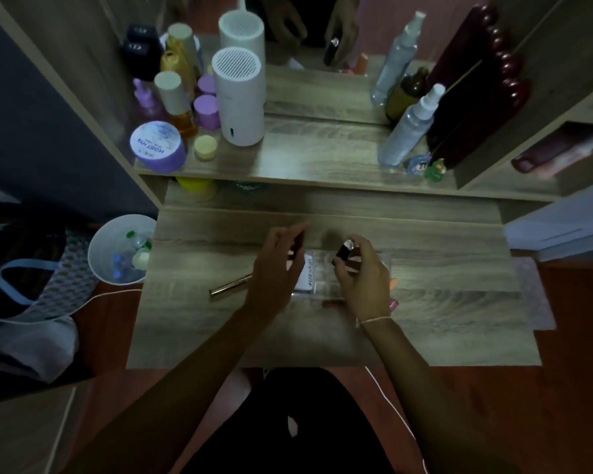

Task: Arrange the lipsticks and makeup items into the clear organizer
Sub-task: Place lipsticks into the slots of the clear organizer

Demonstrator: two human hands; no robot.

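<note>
The clear organizer [319, 285] lies on the wooden desk [425, 302], mostly behind my hands, with a white label on its left part. My right hand [360, 271] is shut on a dark lipstick [344, 251] with a shiny top, held upright over the organizer. My left hand [278, 265] hovers at the organizer's left side and pinches a thin dark stick; what it is I cannot tell. A gold slim tube [230, 285] lies on the desk to the left. A reddish tube [332, 303] and a pink item [393, 304] lie by my right wrist.
A raised shelf behind holds a white cylinder device [240, 97], purple jars [158, 147], bottles [177, 97] and spray bottles [408, 128] in front of a mirror. A white bin [120, 249] with bottles stands left of the desk. A bag [24, 285] lies further left.
</note>
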